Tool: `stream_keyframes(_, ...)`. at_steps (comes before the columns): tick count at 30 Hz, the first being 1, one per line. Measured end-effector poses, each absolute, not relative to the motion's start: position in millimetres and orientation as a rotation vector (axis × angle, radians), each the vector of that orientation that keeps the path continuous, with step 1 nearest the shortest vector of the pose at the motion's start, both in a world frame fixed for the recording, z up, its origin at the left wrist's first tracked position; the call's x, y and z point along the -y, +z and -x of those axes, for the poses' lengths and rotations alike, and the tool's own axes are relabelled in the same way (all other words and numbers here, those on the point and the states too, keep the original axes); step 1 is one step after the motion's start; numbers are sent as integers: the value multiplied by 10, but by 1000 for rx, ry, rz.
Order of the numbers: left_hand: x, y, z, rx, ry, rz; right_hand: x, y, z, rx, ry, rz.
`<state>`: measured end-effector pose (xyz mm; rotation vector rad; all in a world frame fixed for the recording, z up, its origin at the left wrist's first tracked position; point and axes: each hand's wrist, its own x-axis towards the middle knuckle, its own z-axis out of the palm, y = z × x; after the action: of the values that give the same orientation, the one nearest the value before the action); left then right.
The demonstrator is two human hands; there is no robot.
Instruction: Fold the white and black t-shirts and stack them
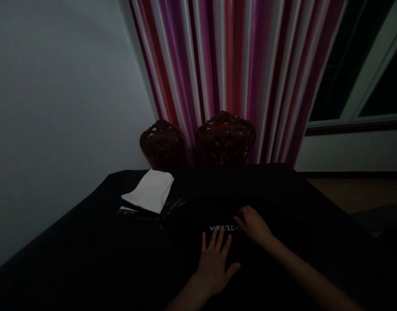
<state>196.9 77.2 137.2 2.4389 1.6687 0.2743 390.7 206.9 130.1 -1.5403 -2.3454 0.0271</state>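
Note:
My left hand (214,263) lies flat with its fingers spread on black fabric, holding nothing. White letters (222,228) reading roughly "WE11DO" are printed on that fabric just beyond my fingertips. To the right of the lettering is my right hand (253,224), its fingers curled together at the black cloth. Whatever sits between those fingers is too dark to make out. The outline of the black fabric merges with the dark table cover (88,242). A folded white cloth (149,192) rests apart from both hands, toward the back left.
Two carved, padded chairs (226,140) stand behind the table's far edge. Striped curtains (231,65) hang beyond them. A pale wall (62,108) borders the left side, and a window (357,65) is at the right. The room is very dim.

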Motion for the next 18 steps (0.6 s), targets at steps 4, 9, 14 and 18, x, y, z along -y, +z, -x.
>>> stream_keyframes(4,-711,1310,-2038,-1666,304,-2334,-2409,1169,-3474,2285,-98,1650)
stream_keyframes(9,-724,1395,-1956,-1564,306,-2291,-2653,1200,-3672,2252,-150,1689)
stream_keyframes(14,-755,1482,-1902,-1524,245,-2273,-2797,1386,-4787,1966,-333,1967)
stream_keyframes(18,-731,1405,-2263,-1494,216,-2312,-2716,1143,-5506,1937,-248,2098)
